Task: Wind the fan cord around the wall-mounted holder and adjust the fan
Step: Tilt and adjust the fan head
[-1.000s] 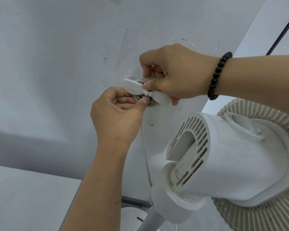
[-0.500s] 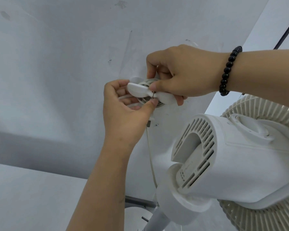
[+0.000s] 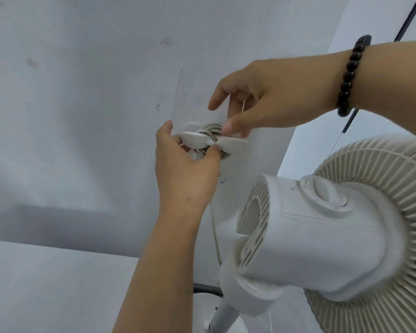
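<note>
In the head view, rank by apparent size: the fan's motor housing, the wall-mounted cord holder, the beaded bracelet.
1. White plastic fan motor housing, clearly largest, though also nearest the camera.
2. White wall-mounted cord holder.
3. Black beaded bracelet; looks close to the holder, so this order is unsure.
</note>
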Available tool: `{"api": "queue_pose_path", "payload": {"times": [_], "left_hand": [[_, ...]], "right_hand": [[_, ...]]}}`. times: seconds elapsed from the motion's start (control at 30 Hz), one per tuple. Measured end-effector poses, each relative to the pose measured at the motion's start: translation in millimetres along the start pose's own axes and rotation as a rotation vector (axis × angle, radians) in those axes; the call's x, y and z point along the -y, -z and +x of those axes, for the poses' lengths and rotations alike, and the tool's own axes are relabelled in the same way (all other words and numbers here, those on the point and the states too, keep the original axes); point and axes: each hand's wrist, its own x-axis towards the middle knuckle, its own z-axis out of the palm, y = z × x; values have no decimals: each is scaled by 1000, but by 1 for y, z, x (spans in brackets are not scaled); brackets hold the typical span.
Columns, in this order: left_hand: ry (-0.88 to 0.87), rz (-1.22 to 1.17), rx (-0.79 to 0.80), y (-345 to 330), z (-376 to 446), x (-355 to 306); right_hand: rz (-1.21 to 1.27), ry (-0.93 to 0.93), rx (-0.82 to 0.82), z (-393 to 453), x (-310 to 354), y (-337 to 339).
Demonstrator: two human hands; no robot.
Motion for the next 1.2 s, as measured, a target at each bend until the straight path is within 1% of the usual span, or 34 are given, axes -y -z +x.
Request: {"api": "queue_pose_path", "payload": {"times": [0.13, 0.2, 0.3, 0.37, 0.43, 0.53, 0.6, 0.7, 0.73, 0.83, 0.9, 0.93, 0.97, 1.07, 1.1, 1.2], "left_hand": [[100, -69, -116, 11, -11, -4], [159, -127, -142, 19, -16, -7], [237, -255, -142, 27, -25, -15], [226, -256, -111, 32, -32, -19], [178, -246, -35, 37, -41, -24], [117, -248, 146, 41, -66, -27], [79, -231, 270, 43, -86, -25], [52, -184, 411, 40, -107, -21], [48, -165, 439, 38, -110, -19], [23, -74, 468, 32, -111, -17], [15, -60, 474, 31, -110, -15], [17, -81, 475, 30, -111, -13], [17, -102, 472, 29, -113, -13], [15, -135, 461, 25, -117, -12], [14, -141, 459, 25, -118, -11], [24, -153, 441, 26, -117, -13]], "right_hand": [[41, -30, 6, -31, -1, 16], [82, -50, 15, -53, -9, 20], [182, -92, -4, -86, -27, 22], [258, -110, -49, -106, -39, 17], [384, -131, -123, -125, -49, 9], [549, -141, -272, -146, -58, -5], [627, -167, -402, -153, -62, -8], [657, -251, -561, -162, -66, -12], [696, -290, -630, -166, -70, -16], [942, -402, -868, -193, -70, -40], [1064, -436, -972, -210, -67, -66], [1132, -442, -978, -218, -60, -79], [1216, -428, -949, -228, -50, -94], [1383, -308, -772, -247, -16, -126], [1406, -285, -752, -248, -10, -134], [1452, -312, -808, -243, -1, -144]]}}
